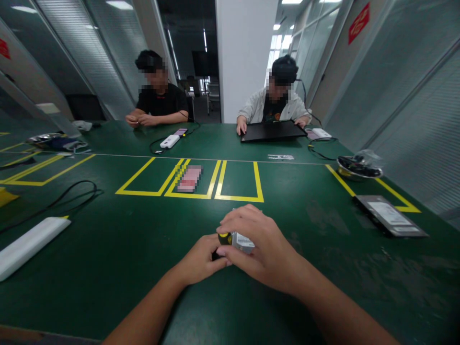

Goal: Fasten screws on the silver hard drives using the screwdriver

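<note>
Both hands meet over the table in front of me. My left hand (201, 261) closes from the left on a small silver block (243, 243) with a white label, its fingertips mostly hidden. Curled over the block's top is my right hand (262, 244). Between its thumb and fingers shows the round end of a yellow-and-black handle (224, 238), perhaps a screwdriver's. The rest of that tool is hidden by the hands. A dark part shows beside my left thumb.
A hard drive (390, 215) lies at the right, near a bowl of dark parts (359, 166). Yellow tape frames (239, 197) mark the green table (118, 258); a pink phone-like thing (190, 178) rests there. A white power bank (32, 244) sits left. Two people sit opposite, one holding a black panel (273, 131).
</note>
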A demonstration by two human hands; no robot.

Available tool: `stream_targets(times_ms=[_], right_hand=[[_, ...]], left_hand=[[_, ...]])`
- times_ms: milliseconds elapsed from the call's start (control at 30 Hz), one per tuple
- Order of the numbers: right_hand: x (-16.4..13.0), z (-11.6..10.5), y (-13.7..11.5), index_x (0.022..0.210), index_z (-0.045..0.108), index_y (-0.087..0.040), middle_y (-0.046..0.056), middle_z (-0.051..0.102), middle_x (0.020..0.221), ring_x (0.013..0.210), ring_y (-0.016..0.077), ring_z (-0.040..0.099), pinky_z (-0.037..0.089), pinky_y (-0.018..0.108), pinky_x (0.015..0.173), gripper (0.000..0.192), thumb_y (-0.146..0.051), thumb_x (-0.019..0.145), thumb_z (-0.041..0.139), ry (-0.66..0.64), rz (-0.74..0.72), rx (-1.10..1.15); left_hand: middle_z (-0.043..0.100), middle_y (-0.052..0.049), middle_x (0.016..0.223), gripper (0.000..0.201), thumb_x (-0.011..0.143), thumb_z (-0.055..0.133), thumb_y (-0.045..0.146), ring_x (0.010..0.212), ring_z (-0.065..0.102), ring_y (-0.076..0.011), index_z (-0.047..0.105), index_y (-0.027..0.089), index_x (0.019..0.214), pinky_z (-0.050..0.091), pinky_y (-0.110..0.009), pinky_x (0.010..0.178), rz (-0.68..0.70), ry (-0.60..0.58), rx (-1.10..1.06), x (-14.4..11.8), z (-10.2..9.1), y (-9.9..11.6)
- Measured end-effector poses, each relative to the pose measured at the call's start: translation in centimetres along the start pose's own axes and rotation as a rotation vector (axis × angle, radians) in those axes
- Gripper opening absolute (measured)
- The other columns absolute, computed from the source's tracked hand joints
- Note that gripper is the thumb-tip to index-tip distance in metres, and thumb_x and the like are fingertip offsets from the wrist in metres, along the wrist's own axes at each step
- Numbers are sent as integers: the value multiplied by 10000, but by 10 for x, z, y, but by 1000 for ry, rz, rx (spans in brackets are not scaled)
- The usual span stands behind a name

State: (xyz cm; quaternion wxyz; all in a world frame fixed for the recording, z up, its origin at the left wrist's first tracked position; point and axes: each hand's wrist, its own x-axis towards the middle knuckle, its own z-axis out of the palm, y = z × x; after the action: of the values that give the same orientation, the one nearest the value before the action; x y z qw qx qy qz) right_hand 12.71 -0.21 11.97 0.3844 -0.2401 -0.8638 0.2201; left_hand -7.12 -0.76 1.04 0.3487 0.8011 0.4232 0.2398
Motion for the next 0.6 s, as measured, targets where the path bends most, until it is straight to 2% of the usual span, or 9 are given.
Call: stream_targets(times_ms=[100, 167, 267, 367, 467, 533, 600], right_hand=[[1, 1, 1, 955, 670, -153, 58, 663, 943, 898, 173, 581, 467, 323, 805, 154, -198, 814, 715, 15, 31, -21], [1, 1, 1, 963, 658, -160, 46, 680, 929, 888, 165, 587, 465, 328, 826, 144, -136, 822, 673, 17, 7, -5], [1, -1, -1, 1026, 637, -157, 56, 697, 982, 930, 172, 596, 460, 351, 886, 241, -61, 807, 604, -8, -24, 22], [1, -1, -2, 1015, 640, -166, 70, 668, 1023, 955, 184, 587, 468, 356, 874, 197, -132, 821, 642, -9, 1, 0], [2, 0, -1, 937, 656, -163, 64, 640, 955, 905, 184, 574, 474, 336, 804, 127, -204, 823, 693, 0, 39, -43], [2, 0, 0, 934, 654, -148, 60, 656, 925, 893, 179, 577, 466, 338, 819, 102, -153, 833, 663, -5, 2, -38], [2, -1, 0, 983, 644, -137, 64, 682, 958, 918, 175, 586, 456, 346, 872, 159, -92, 834, 616, -16, -35, -11]], left_hand=[[660, -43, 910, 128, 840, 636, 293, 943, 596, -232, 637, 165, 842, 472, -330, 870, -9, 24, 22, -1, 1, -1], [659, -46, 917, 133, 829, 646, 289, 915, 598, -228, 640, 159, 858, 478, -325, 841, -24, 27, 32, -1, 1, -1], [663, -53, 936, 135, 833, 634, 269, 920, 602, -230, 647, 155, 903, 482, -325, 838, -12, 11, -4, 0, 0, 2], [669, -53, 933, 148, 849, 623, 283, 969, 596, -242, 648, 164, 934, 474, -339, 884, -4, 12, -26, 0, -1, 4], [667, -51, 944, 147, 848, 636, 295, 973, 592, -242, 648, 168, 921, 470, -338, 881, -5, 15, -10, 0, -1, 3], [664, -49, 950, 139, 841, 644, 290, 940, 595, -233, 653, 163, 898, 470, -330, 853, -9, 16, 15, 0, 0, 1], [663, -44, 920, 127, 833, 648, 277, 884, 600, -220, 655, 158, 876, 472, -314, 805, -20, 4, 23, 0, 1, -1]])
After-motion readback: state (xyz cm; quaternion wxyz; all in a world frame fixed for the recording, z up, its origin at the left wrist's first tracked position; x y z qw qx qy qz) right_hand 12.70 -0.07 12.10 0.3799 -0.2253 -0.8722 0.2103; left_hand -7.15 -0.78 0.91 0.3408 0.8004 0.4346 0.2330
